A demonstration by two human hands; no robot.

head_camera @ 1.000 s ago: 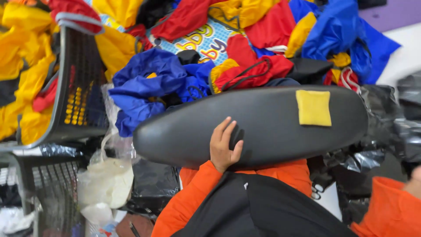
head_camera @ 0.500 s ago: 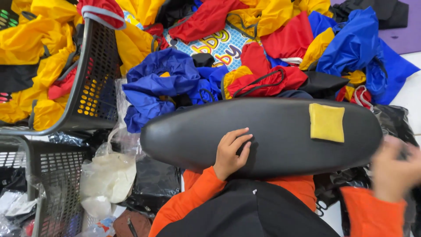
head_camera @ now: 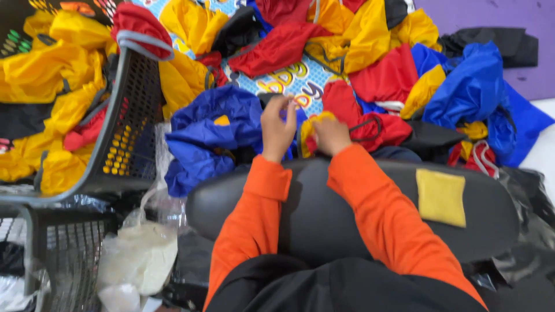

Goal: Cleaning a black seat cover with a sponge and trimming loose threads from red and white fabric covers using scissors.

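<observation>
both hands [head_camera: 277,130] [head_camera: 330,134] pinching yellow-red cloth [head_camera: 310,134] | blue pile [head_camera: 211,136] crowding left | yellow pad [head_camera: 441,197] on board's [head_camera: 324,214] right end | basket [head_camera: 130,133] far left

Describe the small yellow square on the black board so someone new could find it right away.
Start at the long black oval board across the person's lap. Near its right end lies a flat yellow fabric square, right of the orange sleeve. Unlike the crumpled yellow garments beyond, it is neatly folded and lies alone.

Left hand [head_camera: 278,128] and right hand [head_camera: 330,134] together, forward.
</observation>
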